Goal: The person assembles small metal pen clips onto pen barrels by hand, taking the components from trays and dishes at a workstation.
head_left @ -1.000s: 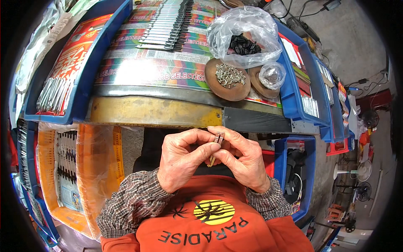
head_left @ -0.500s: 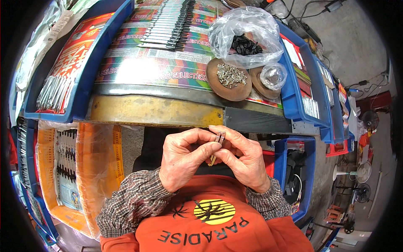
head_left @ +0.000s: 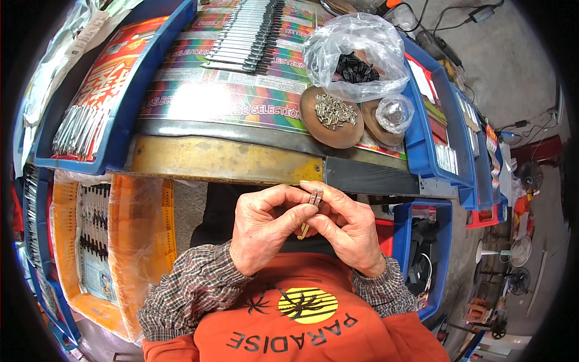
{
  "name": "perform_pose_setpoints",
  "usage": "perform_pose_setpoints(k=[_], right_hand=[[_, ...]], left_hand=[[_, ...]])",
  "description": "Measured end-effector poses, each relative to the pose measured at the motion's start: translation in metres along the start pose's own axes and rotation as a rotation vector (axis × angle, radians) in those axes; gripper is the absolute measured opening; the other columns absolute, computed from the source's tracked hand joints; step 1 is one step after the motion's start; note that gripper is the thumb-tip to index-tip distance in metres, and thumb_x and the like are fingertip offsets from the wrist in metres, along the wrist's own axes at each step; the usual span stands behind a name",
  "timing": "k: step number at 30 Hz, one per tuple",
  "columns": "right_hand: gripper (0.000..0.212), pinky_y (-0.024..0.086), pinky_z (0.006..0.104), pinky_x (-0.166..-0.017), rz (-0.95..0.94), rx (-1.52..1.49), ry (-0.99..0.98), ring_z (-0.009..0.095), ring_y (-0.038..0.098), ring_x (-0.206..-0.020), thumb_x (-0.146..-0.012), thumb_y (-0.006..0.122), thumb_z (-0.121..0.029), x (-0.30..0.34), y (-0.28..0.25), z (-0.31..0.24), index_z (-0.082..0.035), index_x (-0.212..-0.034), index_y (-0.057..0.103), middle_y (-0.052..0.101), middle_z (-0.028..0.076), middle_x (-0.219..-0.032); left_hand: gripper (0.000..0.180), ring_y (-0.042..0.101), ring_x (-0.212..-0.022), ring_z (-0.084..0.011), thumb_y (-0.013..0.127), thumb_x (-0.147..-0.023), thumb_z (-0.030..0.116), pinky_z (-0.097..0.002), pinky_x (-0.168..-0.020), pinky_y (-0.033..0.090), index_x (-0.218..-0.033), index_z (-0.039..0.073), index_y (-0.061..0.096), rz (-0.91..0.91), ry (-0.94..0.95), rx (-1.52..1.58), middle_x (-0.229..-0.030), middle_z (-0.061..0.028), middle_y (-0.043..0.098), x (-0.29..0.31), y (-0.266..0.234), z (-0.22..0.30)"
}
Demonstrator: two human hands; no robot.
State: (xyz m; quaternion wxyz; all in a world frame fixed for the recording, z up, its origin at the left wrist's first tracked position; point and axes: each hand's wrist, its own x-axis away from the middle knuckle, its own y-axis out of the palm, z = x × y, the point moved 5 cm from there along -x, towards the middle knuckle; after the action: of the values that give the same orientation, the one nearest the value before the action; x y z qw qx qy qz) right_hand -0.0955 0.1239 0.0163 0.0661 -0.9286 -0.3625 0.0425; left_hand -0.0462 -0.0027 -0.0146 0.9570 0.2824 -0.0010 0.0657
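Before my chest, just off the table's front edge, my left hand [head_left: 265,226] and my right hand [head_left: 350,226] are closed together, thumbs and fingertips pinching a slim two-pronged metal piece [head_left: 316,197]. Its upper end is silvery, and a brass-coloured end pokes out below the thumbs. The middle of it is hidden by my fingers. On the table beyond, small silver pins [head_left: 335,112] lie in a round brown dish [head_left: 313,129]. Behind that, an open clear plastic bag [head_left: 383,45] holds black parts [head_left: 357,67]. A row of thin metal rods with black ends [head_left: 250,36] lies further left.
A blue tray [head_left: 114,142] with silver strips stands at the table's left. More blue trays [head_left: 422,142] line the right side. Below the table are an orange crate [head_left: 145,241] at left and a blue bin [head_left: 446,241] at right. A smaller clear bag [head_left: 395,111] rests on another dish.
The view has shifted very slightly, so the table things sit a little differently in the picture. Both hands keep the same pinch on the metal piece.
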Motion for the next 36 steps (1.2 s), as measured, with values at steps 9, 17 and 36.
perform_pose_setpoints(k=[9,17,36], right_hand=[[0.045,0.054,0.0236,-0.068,0.003,0.03,0.04,0.008,0.063,-0.074,-0.089,0.062,0.003,0.0,0.001,0.005,0.001,-0.132,0.052,0.066,0.007,-0.094],[0.04,0.053,0.0237,-0.064,-0.055,0.057,-0.014,0.01,0.063,-0.07,-0.088,0.064,0.0,-0.004,-0.014,-0.002,0.001,-0.127,0.057,0.066,0.007,-0.09],[0.013,0.055,0.0237,-0.069,0.08,-0.112,-0.176,0.012,0.065,-0.078,-0.089,0.065,-0.001,-0.027,-0.031,-0.01,0.006,-0.1,0.063,0.065,0.007,-0.091]], left_hand=[[0.01,0.057,-0.067,-0.0085,0.063,-0.091,0.001,-0.0225,-0.058,0.049,-0.097,-0.007,0.065,-0.012,-0.031,0.0,-0.081,-0.0065,0.065,-0.001,-0.003,-0.002],[0.008,0.056,-0.061,-0.007,0.063,-0.091,0.002,-0.0226,-0.053,0.048,-0.093,-0.005,0.066,-0.052,-0.11,-0.005,-0.073,-0.0042,0.063,-0.003,-0.005,0.0],[0.017,0.062,-0.062,-0.0143,0.071,-0.08,-0.001,-0.0256,-0.055,0.047,-0.095,0.001,0.064,0.001,0.464,-0.79,-0.075,-0.007,0.062,-0.015,0.019,0.039]])
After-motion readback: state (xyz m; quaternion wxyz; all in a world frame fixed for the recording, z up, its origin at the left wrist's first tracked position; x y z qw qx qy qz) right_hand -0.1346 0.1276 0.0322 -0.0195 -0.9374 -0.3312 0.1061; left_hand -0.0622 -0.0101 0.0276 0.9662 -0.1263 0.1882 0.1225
